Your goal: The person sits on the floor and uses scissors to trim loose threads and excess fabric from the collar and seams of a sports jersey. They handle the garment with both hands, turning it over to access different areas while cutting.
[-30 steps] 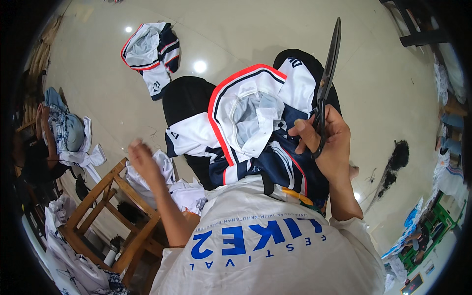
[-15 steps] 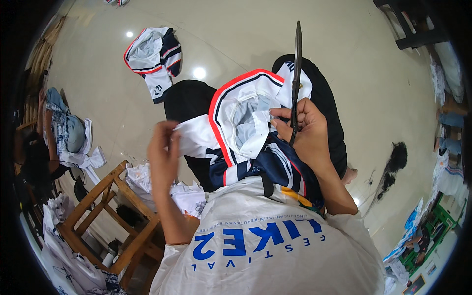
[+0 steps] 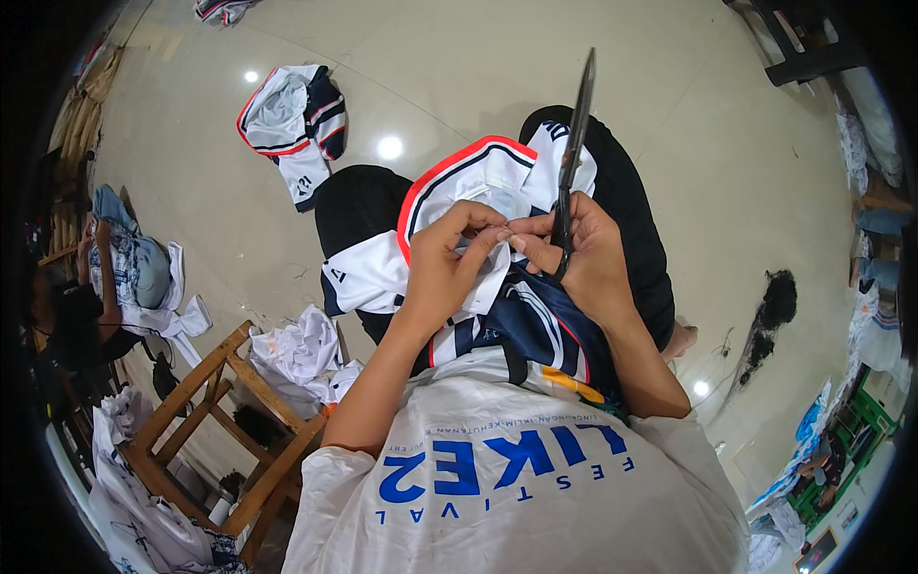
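A white, navy and red shirt (image 3: 478, 177) is spread over my lap, across black-clad knees. My left hand (image 3: 445, 258) is closed, thumb and forefinger pinching at the edge of the white collar area. Fingertips of my right hand (image 3: 595, 251) meet them at the same spot, also pinched together. Dark metal scissors (image 3: 577, 139) stay gripped in that right hand, blades upright and pointing away from me. Whatever small bit lies between the fingertips is too tiny to make out. One white sleeve (image 3: 368, 273) drapes over my left knee.
A similar folded shirt (image 3: 292, 110) lies on the tiled floor ahead, left. A wooden stool frame (image 3: 206, 421) stands at my left beside white garments (image 3: 301, 354). Another person (image 3: 110, 268) sits far left. Black fibres (image 3: 770, 311) lie on the floor at right.
My left hand has let go of the sleeve and moved right to meet my right hand at the collar. The scissors have tilted slightly to the right.
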Action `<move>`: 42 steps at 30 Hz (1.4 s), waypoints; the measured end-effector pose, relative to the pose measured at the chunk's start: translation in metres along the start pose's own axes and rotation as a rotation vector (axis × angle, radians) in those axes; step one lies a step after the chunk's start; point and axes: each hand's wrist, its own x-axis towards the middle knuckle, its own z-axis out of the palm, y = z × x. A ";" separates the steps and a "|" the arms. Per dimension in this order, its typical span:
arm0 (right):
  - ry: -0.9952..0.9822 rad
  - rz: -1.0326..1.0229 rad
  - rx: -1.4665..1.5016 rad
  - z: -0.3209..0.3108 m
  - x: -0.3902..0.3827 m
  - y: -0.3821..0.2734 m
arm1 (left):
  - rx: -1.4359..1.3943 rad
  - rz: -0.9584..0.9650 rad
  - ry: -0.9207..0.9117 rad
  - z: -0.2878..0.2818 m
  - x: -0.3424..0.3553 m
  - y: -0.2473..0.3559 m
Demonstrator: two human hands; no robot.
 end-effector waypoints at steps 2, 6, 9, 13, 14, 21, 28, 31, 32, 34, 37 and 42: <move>-0.006 -0.051 -0.020 -0.001 0.000 0.005 | -0.052 -0.018 0.016 0.001 -0.001 -0.001; -0.004 -0.083 -0.154 -0.002 0.004 0.014 | -0.013 0.031 0.077 0.006 -0.007 -0.012; 0.007 -0.044 -0.065 -0.002 0.007 0.015 | 0.146 0.200 0.124 0.006 -0.003 -0.007; 0.057 0.143 0.100 0.000 0.007 0.000 | 0.441 0.555 0.223 0.002 0.004 0.001; 0.075 0.135 0.103 0.001 0.007 0.001 | 0.461 0.518 0.226 0.002 0.001 0.002; 0.152 0.099 0.106 0.005 0.006 0.003 | 0.123 0.190 0.192 0.008 -0.010 -0.015; 0.212 0.008 0.010 0.010 0.001 -0.002 | -0.035 -0.166 0.069 0.001 -0.010 0.001; 0.159 0.001 0.027 0.009 -0.017 -0.017 | -0.024 -0.137 0.071 -0.003 -0.005 0.000; 0.078 0.007 0.063 0.001 -0.025 -0.020 | -0.011 -0.084 0.083 -0.003 -0.003 -0.002; -0.094 0.099 0.146 -0.011 -0.047 -0.031 | 0.020 -0.047 0.101 -0.004 0.002 -0.006; -0.258 0.285 0.139 -0.027 -0.077 -0.034 | 0.049 -0.074 0.102 -0.003 0.009 -0.007; -0.397 0.580 0.134 -0.038 -0.094 -0.045 | 0.011 -0.080 0.085 -0.004 0.012 -0.005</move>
